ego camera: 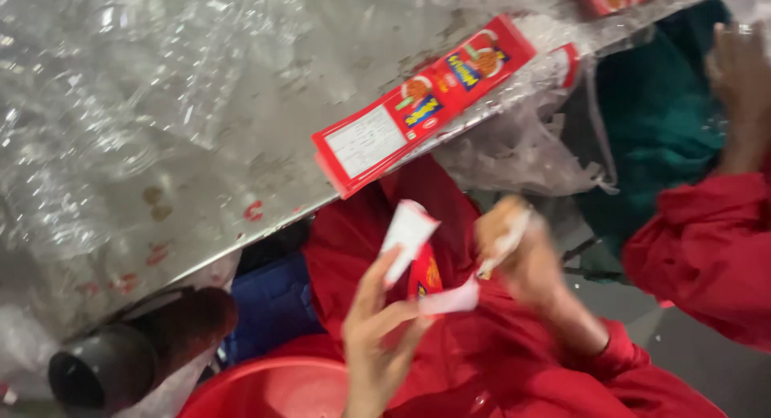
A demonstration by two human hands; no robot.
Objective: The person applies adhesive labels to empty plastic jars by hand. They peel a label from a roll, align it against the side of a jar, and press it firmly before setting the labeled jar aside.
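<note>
Below the edge of the steel table [241, 145], over a red-clothed lap, the left hand [377, 338] grasps a small red-and-white carton [411, 253], pinching it between thumb and fingers with its white inner face turned outward. The right hand [522, 253] is blurred with motion; it seems clenched on a white flap or strip at the carton's far side, though I cannot tell exactly what it grips. Doing this fold well likely calls for the left hand to keep the carton steady near its lower end while the right works the flap along its crease, not across it. On the table lies a stack of flat red cartons [422, 101], just beside crumpled clear plastic sheeting [104, 105]. A red basin [265, 390] sits below, and another person's red sleeve [707, 249] is at the right.
</note>
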